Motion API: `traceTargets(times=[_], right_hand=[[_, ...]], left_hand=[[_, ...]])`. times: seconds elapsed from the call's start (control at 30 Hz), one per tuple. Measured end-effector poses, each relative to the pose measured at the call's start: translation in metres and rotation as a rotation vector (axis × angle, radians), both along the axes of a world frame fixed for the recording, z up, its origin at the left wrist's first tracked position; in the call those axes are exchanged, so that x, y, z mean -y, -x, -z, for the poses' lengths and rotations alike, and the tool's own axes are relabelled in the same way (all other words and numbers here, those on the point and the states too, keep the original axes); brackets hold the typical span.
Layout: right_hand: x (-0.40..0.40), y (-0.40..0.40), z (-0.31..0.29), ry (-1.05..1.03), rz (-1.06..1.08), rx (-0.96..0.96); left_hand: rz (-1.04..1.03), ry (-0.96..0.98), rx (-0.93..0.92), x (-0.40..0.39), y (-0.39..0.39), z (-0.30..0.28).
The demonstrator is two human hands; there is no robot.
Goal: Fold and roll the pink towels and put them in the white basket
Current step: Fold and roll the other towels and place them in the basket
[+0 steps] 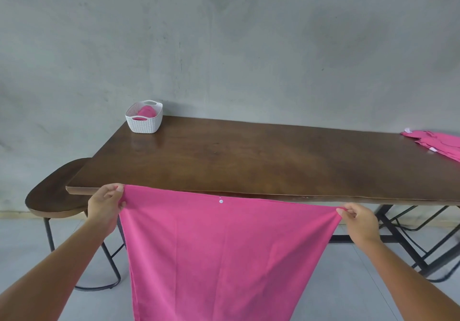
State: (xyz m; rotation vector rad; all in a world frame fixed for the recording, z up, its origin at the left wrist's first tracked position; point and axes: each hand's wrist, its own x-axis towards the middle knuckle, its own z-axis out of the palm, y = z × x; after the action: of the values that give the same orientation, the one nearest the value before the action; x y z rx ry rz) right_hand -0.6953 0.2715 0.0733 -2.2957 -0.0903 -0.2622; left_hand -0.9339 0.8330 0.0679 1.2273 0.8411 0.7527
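Observation:
A pink towel (pixel 224 253) hangs spread out in front of the table's near edge, stretched between both hands. My left hand (pixel 107 205) pinches its top left corner. My right hand (pixel 359 221) pinches its top right corner. The towel's lower part runs out of the frame. A white woven basket (pixel 144 122) stands at the table's far left corner with one rolled pink towel (pixel 146 112) inside. Several more pink towels (pixel 438 142) lie flat at the table's far right.
The dark wooden table (pixel 249 161) stands against a grey concrete wall. A rounded wooden stool (pixel 54 196) on black metal legs sits at the table's left end. Black table legs (pixel 403 243) show under the right side.

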Motion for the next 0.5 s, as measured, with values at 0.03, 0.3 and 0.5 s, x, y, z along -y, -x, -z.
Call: traceTargets(times=[0.03,0.3,0.5], right_hand=[[0.001,-0.005,0.001,-0.012,0.002,-0.02],[0.007,-0.069,0.014,-0.239,0.098,-0.169],[0.003,-0.126,0.025,-0.259,0.259,-0.147]], left_hand=[[-0.007,-0.008,-0.002,0.0,-0.006,0.002],[-0.046,0.012,-0.079,0.007,-0.079,0.017],[-0.078,-0.01,-0.142,0.029,-0.134,0.025]])
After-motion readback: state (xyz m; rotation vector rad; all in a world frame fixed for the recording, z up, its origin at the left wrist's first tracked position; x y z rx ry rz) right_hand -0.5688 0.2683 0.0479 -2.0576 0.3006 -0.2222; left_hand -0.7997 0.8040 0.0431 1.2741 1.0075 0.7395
